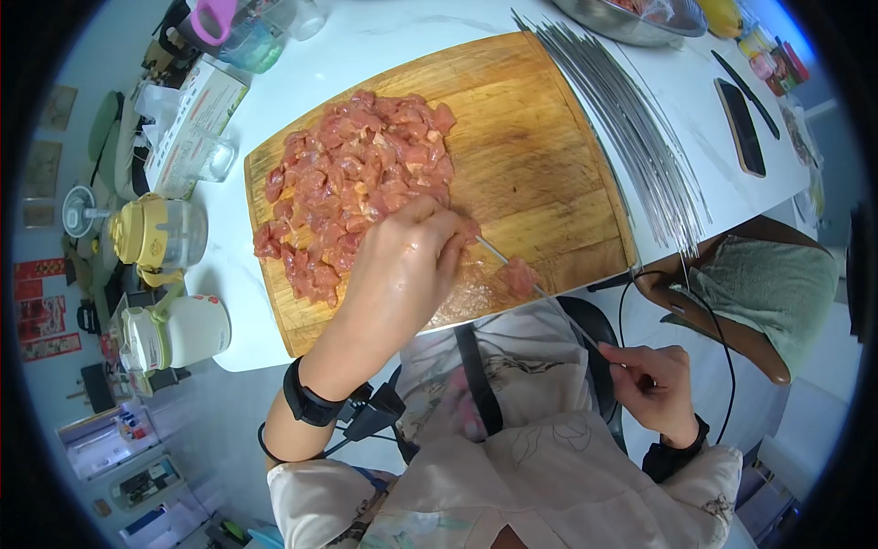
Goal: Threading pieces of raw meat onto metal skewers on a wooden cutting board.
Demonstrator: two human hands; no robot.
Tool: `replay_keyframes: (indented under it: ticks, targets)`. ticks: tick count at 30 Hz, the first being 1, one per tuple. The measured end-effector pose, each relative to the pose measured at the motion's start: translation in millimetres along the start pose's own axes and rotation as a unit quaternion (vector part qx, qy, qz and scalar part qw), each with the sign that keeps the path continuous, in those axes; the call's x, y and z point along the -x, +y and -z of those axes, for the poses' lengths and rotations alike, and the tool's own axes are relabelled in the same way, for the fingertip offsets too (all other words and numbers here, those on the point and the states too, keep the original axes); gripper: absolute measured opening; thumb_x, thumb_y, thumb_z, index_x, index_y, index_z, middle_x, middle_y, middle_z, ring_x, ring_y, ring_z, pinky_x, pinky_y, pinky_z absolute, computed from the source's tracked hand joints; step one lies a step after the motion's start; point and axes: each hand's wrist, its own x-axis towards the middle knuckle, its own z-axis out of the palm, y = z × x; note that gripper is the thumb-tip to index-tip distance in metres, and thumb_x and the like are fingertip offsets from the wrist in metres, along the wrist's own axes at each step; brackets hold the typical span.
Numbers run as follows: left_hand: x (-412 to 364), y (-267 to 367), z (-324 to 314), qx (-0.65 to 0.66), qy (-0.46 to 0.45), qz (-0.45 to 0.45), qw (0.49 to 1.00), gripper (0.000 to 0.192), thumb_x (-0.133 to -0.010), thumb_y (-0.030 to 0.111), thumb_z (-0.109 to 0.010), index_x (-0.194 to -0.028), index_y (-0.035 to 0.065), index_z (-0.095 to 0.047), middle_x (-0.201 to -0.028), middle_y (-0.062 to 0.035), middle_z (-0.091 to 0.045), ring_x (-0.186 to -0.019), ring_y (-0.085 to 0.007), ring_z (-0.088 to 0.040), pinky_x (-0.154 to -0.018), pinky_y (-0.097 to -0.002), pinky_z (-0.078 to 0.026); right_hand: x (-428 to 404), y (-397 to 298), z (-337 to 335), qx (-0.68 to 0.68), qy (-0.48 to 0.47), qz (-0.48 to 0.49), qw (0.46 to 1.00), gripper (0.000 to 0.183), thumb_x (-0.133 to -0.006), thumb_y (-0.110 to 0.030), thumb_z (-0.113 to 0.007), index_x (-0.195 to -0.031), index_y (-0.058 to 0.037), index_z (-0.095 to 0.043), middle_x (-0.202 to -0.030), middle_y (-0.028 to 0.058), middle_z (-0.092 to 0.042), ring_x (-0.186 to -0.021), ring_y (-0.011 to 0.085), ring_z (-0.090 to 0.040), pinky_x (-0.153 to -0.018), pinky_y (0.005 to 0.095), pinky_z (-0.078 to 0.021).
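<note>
In my right hand (651, 384), near the board's front right edge, the end of a thin metal skewer (566, 317) is pinched. A chunk of raw meat (519, 277) is threaded partway along it, low over the board. At the skewer's far end my left hand (411, 257) grips another piece of raw meat (470, 230), mostly covered by the fingers. Whether the tip has gone through that piece is hidden. Beside and beyond the left hand spreads a heap of cut raw meat (357, 165) on the wooden cutting board (528, 130).
Many bare metal skewers (617, 130) lie along the board's right side. A metal bowl (638, 20) stands behind them; a phone (739, 127) and a black-handled knife (748, 92) are farther right. A glass (214, 156), a box (199, 123) and lidded bottles (171, 233) line the left.
</note>
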Motion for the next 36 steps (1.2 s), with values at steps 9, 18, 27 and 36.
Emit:
replay_keyframes:
  ticks: [9, 18, 27, 36]
  targets:
    - [2.0, -2.5, -1.4, -0.004, -0.001, -0.020, 1.000, 0.017, -0.077, -0.004, -0.066, -0.093, 0.0006, -0.070, -0.084, -0.0143, -0.062, -0.074, -0.0337, -0.062, -0.066, -0.0379, -0.050, -10.5, 5.6, 2.0, -0.018, -0.029, -0.004, 0.999, 0.026, -0.075, 0.005, -0.065, -0.099, -0.0013, -0.071, -0.048, 0.0041, -0.052, -0.038, 0.0100, -0.048, -0.042, 0.0224, -0.0377]
    - [3.4, 0.1, -8.7, -0.014, 0.064, -0.039, 0.997, 0.016, -0.070, -0.006, -0.065, -0.082, 0.0030, -0.069, -0.076, -0.0136, -0.059, -0.069, -0.0344, -0.062, -0.061, -0.0419, -0.051, 0.3, 16.8, -12.5, -0.035, -0.009, 0.001, 0.999, 0.026, -0.077, 0.005, -0.064, -0.101, -0.0021, -0.071, -0.050, 0.0036, -0.053, -0.039, 0.0098, -0.049, -0.043, 0.0220, -0.0384]
    - [8.0, 10.4, -14.0, -0.087, 0.056, -0.052, 0.993, 0.024, -0.074, -0.006, -0.063, -0.096, 0.0011, -0.069, -0.081, -0.0131, -0.060, -0.074, -0.0333, -0.062, -0.065, -0.0396, -0.052, -11.4, 2.1, -18.2, -0.055, -0.022, -0.009, 0.998, 0.025, -0.079, 0.004, -0.064, -0.102, -0.0010, -0.070, -0.051, 0.0039, -0.055, -0.041, 0.0078, -0.051, -0.044, 0.0213, -0.0390]
    - [15.8, 7.4, -1.7, -0.061, 0.083, -0.106, 0.989, 0.028, -0.071, -0.002, -0.067, -0.099, 0.0000, -0.065, -0.095, -0.0118, -0.064, -0.089, -0.0297, -0.064, -0.069, -0.0365, -0.055, -26.8, -4.5, -32.4, -0.082, -0.017, -0.003, 0.997, 0.028, -0.081, 0.003, -0.064, -0.108, -0.0020, -0.068, -0.048, 0.0016, -0.050, -0.039, 0.0082, -0.046, -0.042, 0.0228, -0.0364]
